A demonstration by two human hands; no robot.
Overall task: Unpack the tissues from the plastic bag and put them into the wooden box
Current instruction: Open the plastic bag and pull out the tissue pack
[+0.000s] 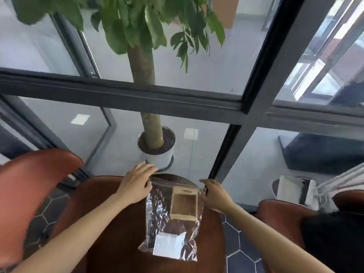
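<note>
Tissues, 1 pack in 1 plastic bag, 1 wooden box, 2 hands' fingers released.

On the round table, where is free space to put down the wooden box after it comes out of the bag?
The table is bare left of the plastic bag, under the left forearm, and in a narrower strip right of it. The middle is crowded: the bag covers it, holding the wooden box and tissues.
</note>
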